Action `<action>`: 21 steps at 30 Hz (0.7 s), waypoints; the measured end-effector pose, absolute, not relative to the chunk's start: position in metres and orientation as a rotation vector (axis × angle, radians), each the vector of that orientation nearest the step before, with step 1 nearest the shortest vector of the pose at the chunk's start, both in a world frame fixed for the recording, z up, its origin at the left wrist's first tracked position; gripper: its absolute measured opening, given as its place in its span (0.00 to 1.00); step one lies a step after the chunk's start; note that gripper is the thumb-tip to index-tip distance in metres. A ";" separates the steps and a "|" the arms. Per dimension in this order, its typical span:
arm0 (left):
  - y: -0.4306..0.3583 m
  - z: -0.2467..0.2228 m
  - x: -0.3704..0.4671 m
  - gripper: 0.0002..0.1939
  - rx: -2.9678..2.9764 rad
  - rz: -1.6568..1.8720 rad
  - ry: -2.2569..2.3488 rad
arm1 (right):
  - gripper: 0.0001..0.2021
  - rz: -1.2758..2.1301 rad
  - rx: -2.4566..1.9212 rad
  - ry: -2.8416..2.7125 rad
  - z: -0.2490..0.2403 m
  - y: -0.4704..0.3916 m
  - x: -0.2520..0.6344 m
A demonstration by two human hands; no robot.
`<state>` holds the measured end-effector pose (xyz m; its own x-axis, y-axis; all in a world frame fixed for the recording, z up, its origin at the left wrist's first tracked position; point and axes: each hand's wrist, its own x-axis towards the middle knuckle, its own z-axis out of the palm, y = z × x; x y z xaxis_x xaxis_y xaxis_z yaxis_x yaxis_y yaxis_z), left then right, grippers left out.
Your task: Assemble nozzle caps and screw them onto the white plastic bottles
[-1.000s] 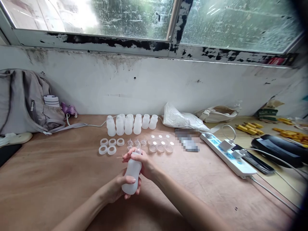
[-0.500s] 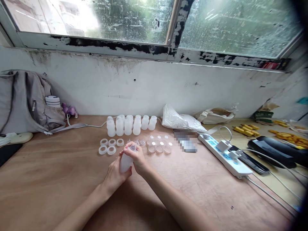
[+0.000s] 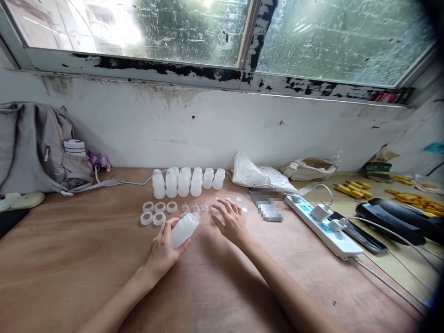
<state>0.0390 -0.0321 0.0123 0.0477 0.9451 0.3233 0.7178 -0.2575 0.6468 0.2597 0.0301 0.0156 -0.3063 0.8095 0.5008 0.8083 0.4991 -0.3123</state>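
My left hand is wrapped round a frosted white bottle, tilted with its neck to the upper right. My right hand has its fingers spread over the clear round caps and small white discs, partly hiding them; nothing shows in its grip. Several white rings lie left of the bottle. Clear nipple-shaped pieces sit just behind its neck. Along the back stand several frosted bottles in rows.
A grey backpack leans at the left. White plastic packaging lies by the wall. A power strip with plugs and cables crosses the right side, near a black phone and yellow parts.
My right hand has let go of the bottle top and moved right over the clear caps, its fingers now spread. My left hand still holds the bottle, now leaning further to the right.
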 end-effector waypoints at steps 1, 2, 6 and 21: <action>-0.032 0.012 0.039 0.23 1.984 1.015 1.692 | 0.13 -0.099 -1.381 -2.118 0.010 0.031 0.266; -0.033 0.012 0.039 0.22 1.951 0.994 1.698 | 0.14 -0.159 -1.415 -2.124 0.004 0.032 0.270; -0.032 0.011 0.039 0.20 1.912 0.925 1.679 | 0.15 -0.151 -1.423 -2.181 -0.005 0.030 0.274; -0.030 0.018 0.039 0.18 1.921 0.950 1.501 | 0.14 1.152 -1.056 -1.117 0.014 0.019 0.261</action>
<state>0.0390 -0.0296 0.0178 0.1401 0.9677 0.2097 0.6040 -0.2513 0.7563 0.2608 0.0185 0.0137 0.0629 0.9927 0.1032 -0.1339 0.1109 -0.9848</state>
